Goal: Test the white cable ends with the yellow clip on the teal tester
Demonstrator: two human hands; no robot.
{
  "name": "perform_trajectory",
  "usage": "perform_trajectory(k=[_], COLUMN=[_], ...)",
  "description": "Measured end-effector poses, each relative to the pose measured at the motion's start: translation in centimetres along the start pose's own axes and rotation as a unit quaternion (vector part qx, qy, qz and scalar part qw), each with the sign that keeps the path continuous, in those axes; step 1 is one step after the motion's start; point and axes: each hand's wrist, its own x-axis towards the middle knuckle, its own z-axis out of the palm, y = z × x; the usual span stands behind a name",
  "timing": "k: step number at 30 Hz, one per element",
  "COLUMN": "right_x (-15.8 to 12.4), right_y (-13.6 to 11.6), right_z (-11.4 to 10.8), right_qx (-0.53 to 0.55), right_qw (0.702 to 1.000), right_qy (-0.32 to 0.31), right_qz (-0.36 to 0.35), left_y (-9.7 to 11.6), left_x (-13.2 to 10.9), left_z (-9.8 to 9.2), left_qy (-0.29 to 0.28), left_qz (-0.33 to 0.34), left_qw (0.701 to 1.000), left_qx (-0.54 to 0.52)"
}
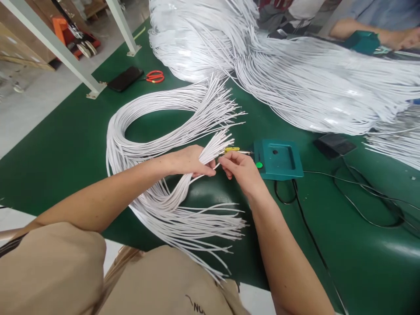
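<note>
My left hand (197, 162) is closed around a bunch of thin white cables (215, 146), whose cut ends fan out past the thumb. Just to its right, my right hand (241, 168) pinches the end of a single white cable between thumb and fingertips. A small teal machine (278, 159) with a green button sits right beside that hand. Between the hand and the machine lies a yellow part (231, 149) with a thin metal shaft, partly hidden. More white cables (131, 131) lie looped on the green table behind and below my left hand.
Large heaps of white cable (315, 83) fill the back of the table (59, 144). Red-handled scissors (155, 76) and a black phone-like object (125, 78) lie at back left, near metal posts. Black cords (370, 197) trail at right. Another person's arm (361, 33) is at upper right.
</note>
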Motion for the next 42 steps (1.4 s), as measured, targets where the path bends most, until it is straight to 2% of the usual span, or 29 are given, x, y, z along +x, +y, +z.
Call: perform_trajectory(k=[4,7,11,13,18,23,30,35,38,42], right_x=[0.3,0.6,1.1,1.2,1.2,1.1,0.7,0.6,0.8,1.0], right_y=[0.6,1.0,1.4,1.6,2.0,2.5,2.6,2.2,1.9,1.7], right_z=[0.1,0.0,0.0,0.1,0.3,0.9,1.8,1.6,1.4,1.1], right_qx=[-0.034,-0.040,-0.025,-0.016,0.020,0.134,0.201,0.285,0.276,0.239], right_qw=[0.999,0.998,0.995,0.993,0.992,0.986,0.972,0.955,0.957,0.966], right_qy=[0.025,0.044,0.096,0.112,0.110,0.099,0.118,0.048,0.031,0.052], right_qz=[-0.001,-0.010,-0.026,-0.039,-0.062,-0.026,-0.014,0.064,0.081,0.085], left_y=[-2.6,-3.5,-3.1,-2.9,-2.8,-2.4,-2.6,-2.8,-2.7,-2.8], left_x=[1.0,2.0,3.0,3.4,3.7,3.4,3.4,3.3,3.2,3.3], left_z=[0.6,1.9,2.7,2.7,2.7,2.6,2.6,2.7,2.7,2.8], left_qy=[0.039,0.083,0.183,0.212,0.169,0.139,0.172,0.162,0.152,0.135], left_qz=[-0.019,-0.004,0.033,0.044,0.058,0.092,0.081,0.098,0.099,0.112], left_qw=[0.988,0.970,0.952,0.951,0.954,0.956,0.960,0.962,0.964,0.971], left_qx=[-0.148,-0.229,-0.244,-0.222,-0.240,-0.241,-0.204,-0.197,-0.193,-0.163])
